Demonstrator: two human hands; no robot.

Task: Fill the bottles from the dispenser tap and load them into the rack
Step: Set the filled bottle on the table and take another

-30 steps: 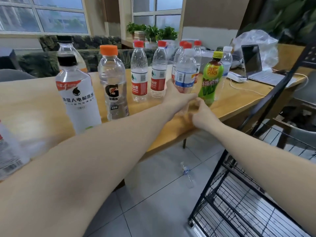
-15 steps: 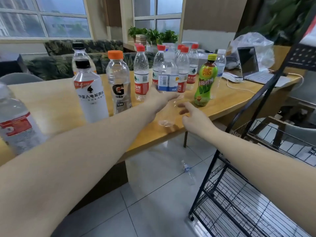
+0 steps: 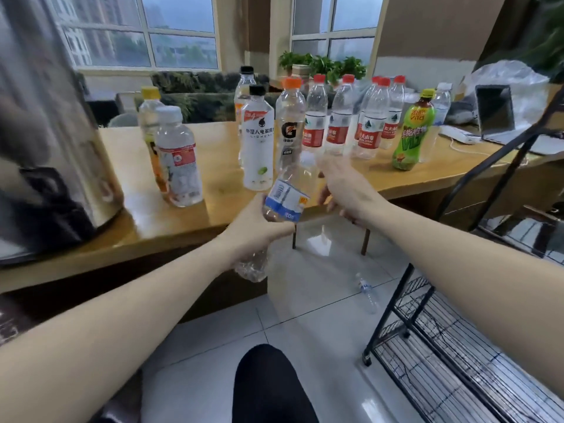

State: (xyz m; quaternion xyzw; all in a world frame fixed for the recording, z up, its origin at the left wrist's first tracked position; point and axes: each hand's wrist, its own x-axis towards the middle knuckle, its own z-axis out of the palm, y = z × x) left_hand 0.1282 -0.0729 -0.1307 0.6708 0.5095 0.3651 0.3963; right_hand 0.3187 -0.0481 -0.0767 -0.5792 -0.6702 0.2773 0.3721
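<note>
Two hands up front. Left hand [image 3: 254,227] grasps a clear bottle [image 3: 283,198] with a blue label, tilted, cap end toward the right hand [image 3: 345,186], just off the tabletop [image 3: 213,148] edge. Right grip curled at the cap (blurred, can't tell whether it pinches). Steel dispenser [image 3: 45,132] sits far left. Row of bottles stands on the tabletop. Black wire rack [image 3: 442,346] at lower right, on the floor.
</note>
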